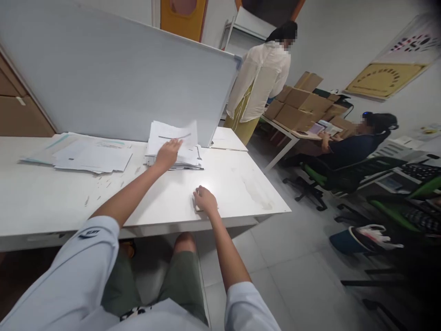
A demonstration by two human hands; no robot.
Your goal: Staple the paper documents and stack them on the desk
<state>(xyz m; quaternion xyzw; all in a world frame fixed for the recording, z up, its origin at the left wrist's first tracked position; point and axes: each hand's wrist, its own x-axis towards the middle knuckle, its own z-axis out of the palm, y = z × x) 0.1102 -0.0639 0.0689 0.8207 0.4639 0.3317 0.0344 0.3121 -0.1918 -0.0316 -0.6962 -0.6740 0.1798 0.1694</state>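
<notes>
My left hand [168, 154] rests on top of a stack of printed papers [188, 162], its fingers stretched out over the upper sheet. The right corner of that top sheet [190, 131] looks raised and slightly blurred. Nearer the front edge of the white table [234, 177], my right hand [206, 200] is closed over a small flat thing [197, 208] lying on the tabletop. Most of this thing is hidden under the fingers, so I cannot tell its kind. To the left lies a looser, spread pile of papers [93, 156].
A grey partition board [138, 78] stands along the table's back. A person [257, 82] stands beyond it; another [354, 142] sits at a desk with cardboard boxes [298, 108]. Office chairs [344, 174] and a bin [349, 241] are on the right.
</notes>
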